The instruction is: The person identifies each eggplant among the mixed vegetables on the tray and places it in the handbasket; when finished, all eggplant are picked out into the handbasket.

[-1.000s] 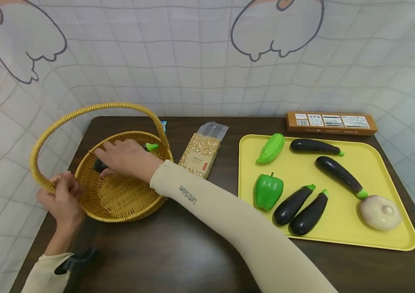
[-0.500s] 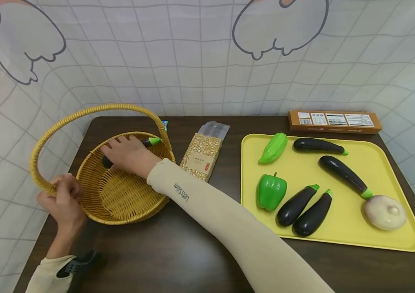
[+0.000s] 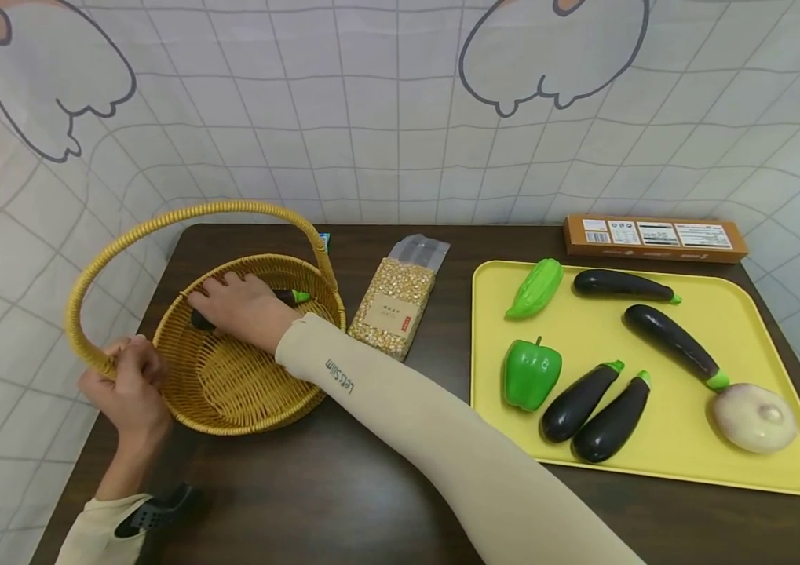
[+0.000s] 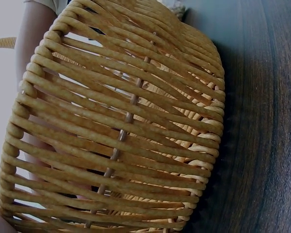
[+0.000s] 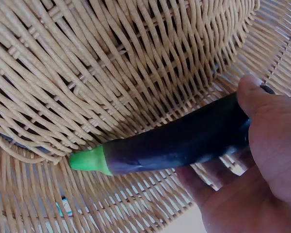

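Observation:
A yellow wicker basket [image 3: 244,392] with a tall hoop handle [image 3: 195,210] stands at the left of the table. My left hand [image 3: 133,388] grips the handle's lower left end, beside the rim. Inside the basket, my right hand [image 3: 242,308] holds a long dark eggplant [image 5: 179,138] with a green stem end. In the right wrist view, the thumb lies on one side of it and the fingers on the other, and the eggplant runs along the woven wall. The head view hides its middle under the hand. The left wrist view shows mainly the basket's outer weave [image 4: 121,131].
Right of the basket lies a bag of corn kernels [image 3: 396,302]. A yellow tray [image 3: 739,337] bears several eggplants [image 3: 671,341], a green bell pepper [image 3: 531,375], a bitter melon [image 3: 537,289] and a whitish round vegetable [image 3: 754,417]. A brown box [image 3: 654,239] sits behind it.
The eggplant's green end first rose slightly toward the back rim, then came down lower inside the basket with my right hand. My left hand keeps its grip on the handle.

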`<state>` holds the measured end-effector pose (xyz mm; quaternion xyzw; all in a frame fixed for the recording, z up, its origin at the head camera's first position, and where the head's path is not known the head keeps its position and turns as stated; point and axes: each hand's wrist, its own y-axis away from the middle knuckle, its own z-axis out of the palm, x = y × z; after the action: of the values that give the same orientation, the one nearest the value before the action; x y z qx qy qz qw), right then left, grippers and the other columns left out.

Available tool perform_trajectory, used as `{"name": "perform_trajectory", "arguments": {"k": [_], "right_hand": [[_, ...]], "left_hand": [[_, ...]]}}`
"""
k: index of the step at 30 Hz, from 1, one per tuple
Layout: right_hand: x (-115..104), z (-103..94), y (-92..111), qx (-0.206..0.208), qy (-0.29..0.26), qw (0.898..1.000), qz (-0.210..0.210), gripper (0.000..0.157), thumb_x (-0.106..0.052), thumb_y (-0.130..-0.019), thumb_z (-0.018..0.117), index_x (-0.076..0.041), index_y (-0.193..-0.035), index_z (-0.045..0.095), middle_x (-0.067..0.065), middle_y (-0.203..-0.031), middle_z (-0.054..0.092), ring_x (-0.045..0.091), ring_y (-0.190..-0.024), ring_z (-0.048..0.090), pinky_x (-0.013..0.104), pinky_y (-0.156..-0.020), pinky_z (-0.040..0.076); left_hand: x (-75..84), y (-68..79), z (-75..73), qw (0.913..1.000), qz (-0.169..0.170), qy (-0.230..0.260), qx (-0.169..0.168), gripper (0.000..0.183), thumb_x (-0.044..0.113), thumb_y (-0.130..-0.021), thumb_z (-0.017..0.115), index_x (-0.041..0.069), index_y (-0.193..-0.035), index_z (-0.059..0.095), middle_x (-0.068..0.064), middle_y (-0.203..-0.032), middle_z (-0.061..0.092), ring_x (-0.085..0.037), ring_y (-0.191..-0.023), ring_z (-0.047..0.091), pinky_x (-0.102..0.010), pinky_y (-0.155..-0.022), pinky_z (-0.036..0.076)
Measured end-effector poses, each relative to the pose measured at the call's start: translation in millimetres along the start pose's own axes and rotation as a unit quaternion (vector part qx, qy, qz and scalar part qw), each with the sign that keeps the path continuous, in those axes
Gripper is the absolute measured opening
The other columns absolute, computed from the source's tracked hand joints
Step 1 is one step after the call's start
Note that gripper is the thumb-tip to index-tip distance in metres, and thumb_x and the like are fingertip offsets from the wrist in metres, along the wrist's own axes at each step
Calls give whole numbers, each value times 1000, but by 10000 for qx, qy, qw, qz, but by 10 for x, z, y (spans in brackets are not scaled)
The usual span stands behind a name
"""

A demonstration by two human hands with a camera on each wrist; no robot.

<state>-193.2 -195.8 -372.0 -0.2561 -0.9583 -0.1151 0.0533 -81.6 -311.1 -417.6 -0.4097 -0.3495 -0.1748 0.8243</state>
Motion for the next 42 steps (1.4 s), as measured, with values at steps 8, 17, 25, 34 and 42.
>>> {"name": "perform_trajectory", "arguments": {"k": [8, 17, 25, 34, 42], "right_hand": [[38, 33, 86, 238, 507, 9984, -54, 42, -28, -117, 35, -26, -159, 32, 0, -159, 35, 16, -135, 47, 27, -98, 48], [30, -256, 429, 774, 499, 9929, -758, 41, -30, -117, 39, -24, -158, 39, 3, -164, 35, 21, -139, 47, 31, -103, 48], [111, -392, 970, 1514, 621, 9740, -1567, 44, -47, -114, 42, -21, -147, 54, 3, -153, 49, 20, -132, 52, 26, -96, 48], [438, -469, 1725, 1902, 246, 9653, -1772, 42, -50, -113, 44, -14, -129, 60, -1, -120, 58, 18, -103, 55, 28, -88, 45], [1128, -246, 2405, 2526, -1119, 9519, -1325, 32, -40, -111, 56, -10, -119, 63, 3, -114, 59, 23, -102, 56, 37, -90, 47]], "left_hand": [[9, 57, -3, 9999, -84, 54, 118, 48, -12, -98, 50, -8, -57, 25, -5, -49, 28, -9, -39, 21, -25, -39, 13], [81, 5, -33, 9995, -44, 91, 294, 48, -11, -96, 52, -8, -57, 24, -4, -49, 28, -8, -40, 21, -24, -41, 14], [33, 3, -24, 9993, -92, 99, 339, 47, -12, -96, 51, -9, -57, 24, -3, -49, 28, -9, -39, 21, -24, -41, 14], [10, 21, -11, 9988, -116, 150, 458, 46, -13, -95, 51, -10, -58, 25, -5, -49, 28, -9, -39, 21, -23, -40, 15], [22, 47, 78, 9987, -96, 259, 417, 47, -14, -94, 52, -10, -57, 24, -5, -48, 28, -8, -39, 20, -22, -41, 14]]}}
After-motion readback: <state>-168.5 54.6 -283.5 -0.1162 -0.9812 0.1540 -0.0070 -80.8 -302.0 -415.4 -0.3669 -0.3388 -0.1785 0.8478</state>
